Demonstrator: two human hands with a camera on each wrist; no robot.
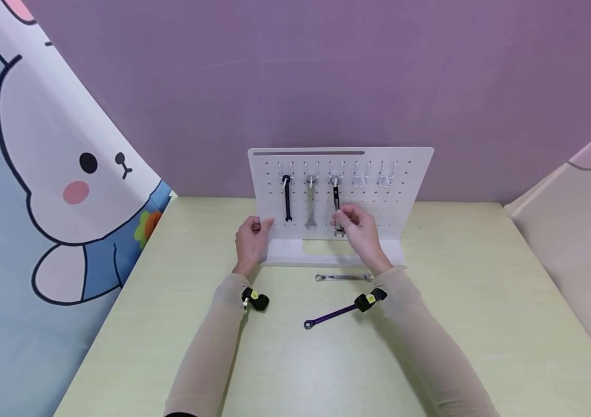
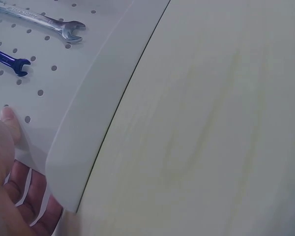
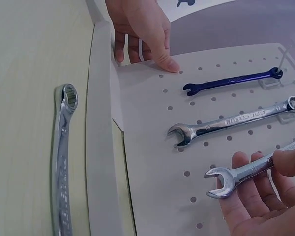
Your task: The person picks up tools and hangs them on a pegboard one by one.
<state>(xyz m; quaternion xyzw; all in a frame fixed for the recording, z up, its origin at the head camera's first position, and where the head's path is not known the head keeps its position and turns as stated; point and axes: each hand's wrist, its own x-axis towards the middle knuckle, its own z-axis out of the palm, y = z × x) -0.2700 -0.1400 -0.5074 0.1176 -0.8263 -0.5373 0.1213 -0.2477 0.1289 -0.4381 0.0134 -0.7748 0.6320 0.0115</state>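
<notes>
Wrenches [image 1: 336,198] number five: right grip [image 1: 360,227] pinches one, left grip [image 1: 251,240] holds one pegboard [image 1: 363,201].

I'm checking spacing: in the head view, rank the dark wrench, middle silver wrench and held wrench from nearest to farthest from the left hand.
1. Dark wrench: leftmost on the pegboard.
2. Middle silver wrench: just right of it.
3. Held wrench: right of both, in the right hand.

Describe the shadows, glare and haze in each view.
Head: a soft shadow falls on the table beside the right sleeve; left wrist: the table looks hazy and washed out, with faint streaks; right wrist: bright highlights show on the silver wrench in the right hand.
</notes>
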